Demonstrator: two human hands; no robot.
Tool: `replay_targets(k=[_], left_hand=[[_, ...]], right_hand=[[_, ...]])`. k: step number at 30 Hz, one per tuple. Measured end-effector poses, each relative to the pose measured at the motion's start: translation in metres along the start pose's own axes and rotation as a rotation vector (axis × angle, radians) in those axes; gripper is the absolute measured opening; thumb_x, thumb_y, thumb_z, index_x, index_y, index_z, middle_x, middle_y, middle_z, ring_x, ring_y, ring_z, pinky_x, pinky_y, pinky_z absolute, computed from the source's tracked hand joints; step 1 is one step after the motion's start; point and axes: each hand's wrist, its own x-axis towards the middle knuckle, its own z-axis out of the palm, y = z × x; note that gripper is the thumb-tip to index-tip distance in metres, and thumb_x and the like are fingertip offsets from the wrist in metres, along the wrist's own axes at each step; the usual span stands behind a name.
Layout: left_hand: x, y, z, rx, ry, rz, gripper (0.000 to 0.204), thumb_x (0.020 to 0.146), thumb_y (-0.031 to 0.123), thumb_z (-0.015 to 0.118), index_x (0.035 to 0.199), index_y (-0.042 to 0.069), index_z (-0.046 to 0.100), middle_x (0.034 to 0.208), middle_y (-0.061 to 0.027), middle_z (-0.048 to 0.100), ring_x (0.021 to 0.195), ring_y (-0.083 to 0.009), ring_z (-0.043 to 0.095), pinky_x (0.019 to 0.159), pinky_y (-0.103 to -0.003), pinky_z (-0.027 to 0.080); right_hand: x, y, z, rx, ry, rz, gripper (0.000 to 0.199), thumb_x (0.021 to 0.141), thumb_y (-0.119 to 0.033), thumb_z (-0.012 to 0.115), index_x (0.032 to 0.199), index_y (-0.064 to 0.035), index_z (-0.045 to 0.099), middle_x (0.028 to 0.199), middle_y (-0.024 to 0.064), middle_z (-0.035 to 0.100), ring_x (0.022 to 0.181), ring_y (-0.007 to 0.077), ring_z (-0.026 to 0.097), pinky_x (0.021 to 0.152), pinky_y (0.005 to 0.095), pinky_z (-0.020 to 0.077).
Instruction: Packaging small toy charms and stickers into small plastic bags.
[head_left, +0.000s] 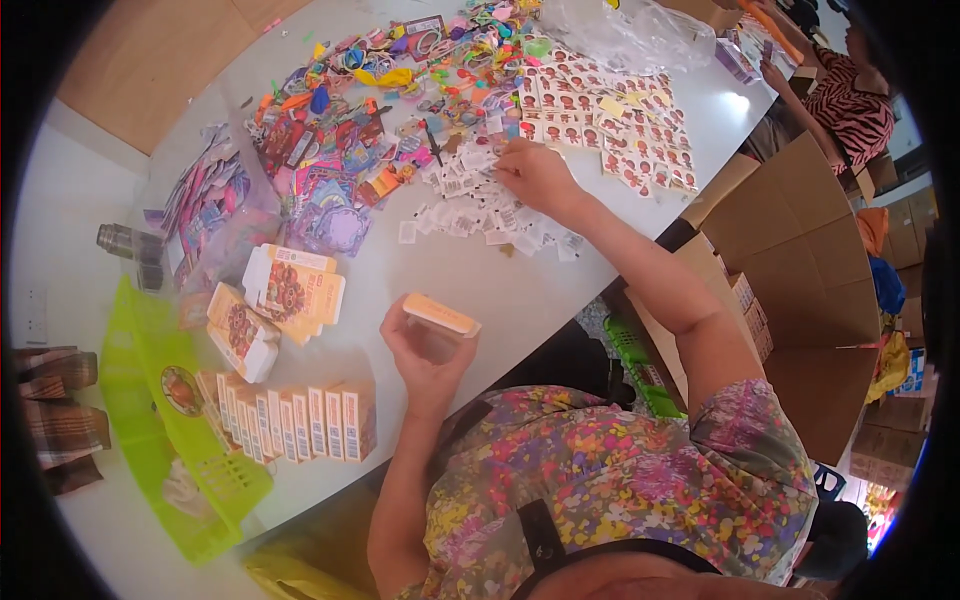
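My left hand (425,365) is closed around a small orange and white cardboard box (441,314), held above the near part of the table. Its fingers wrap the sides, and the box's inside cannot be seen. My right hand (540,180) reaches out over a spread of small white printed packets (480,190). Thumb and fingers are drawn together at the edge of this spread; what they pinch, if anything, is too small to make out. A dark pen-like stick (433,142) lies beside the packets.
Sheets of character stickers (645,120), a colourful trinket heap (390,70) and purple cards (335,215) cover the far table. Flat-folded boxes (300,290) and a row of upright boxes (320,425) lie left, beside a green basket (150,420). Large cartons (790,230) stand right; another person (845,110) sits beyond.
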Motion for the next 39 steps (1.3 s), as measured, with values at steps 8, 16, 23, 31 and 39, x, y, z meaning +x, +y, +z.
replay_targets(k=[8,16,23,31,39], left_hand=[[0.003,0.002,0.002,0.044,0.024,-0.007,0.081,0.067,0.002,0.081,0.134,0.002,0.035,0.122,-0.0109,0.047,0.113,-0.0206,0.051,0.095,-0.036,0.044],[0.004,-0.004,0.009,0.026,0.129,-0.014,0.079,0.064,0.006,0.084,0.130,0.000,0.041,0.119,-0.0110,0.048,0.108,-0.0203,0.053,0.093,-0.035,0.046],[0.018,0.014,0.017,0.530,0.176,0.147,0.070,0.058,0.014,0.085,0.118,0.002,0.051,0.101,-0.0129,0.054,0.095,-0.0316,0.052,0.080,-0.041,0.044],[0.012,0.018,0.013,0.577,0.180,0.146,0.068,0.057,0.014,0.085,0.116,0.004,0.052,0.101,-0.0123,0.054,0.094,-0.0312,0.052,0.080,-0.041,0.044],[0.014,0.016,0.014,0.623,0.179,0.167,0.068,0.057,0.015,0.085,0.115,0.004,0.051,0.101,-0.0122,0.055,0.093,-0.0308,0.052,0.078,-0.041,0.045]], right_hand=[[0.005,0.017,0.002,0.261,0.024,0.174,0.015,0.084,-0.012,0.064,0.089,0.0018,0.066,0.081,0.0128,0.064,0.066,0.0182,0.058,0.063,0.0310,0.0470],[0.000,-0.044,-0.040,0.814,0.029,0.355,0.019,0.086,-0.017,0.065,0.088,0.0015,0.068,0.071,0.0048,0.064,0.065,0.0102,0.057,0.058,0.0287,0.0448],[-0.049,-0.121,-0.045,0.641,-0.106,-0.101,0.006,0.081,-0.006,0.067,0.084,-0.0016,0.065,0.101,0.0029,0.062,0.086,0.0120,0.056,0.065,0.0251,0.0455],[-0.052,-0.125,-0.038,0.296,0.194,-0.437,0.018,0.065,0.003,0.071,0.079,-0.0018,0.061,0.096,0.0068,0.062,0.088,0.0264,0.058,0.071,0.0349,0.0487],[-0.054,-0.124,-0.039,0.252,0.193,-0.486,0.016,0.066,0.001,0.070,0.078,-0.0036,0.061,0.100,0.0058,0.061,0.094,0.0272,0.057,0.078,0.0383,0.0473]])
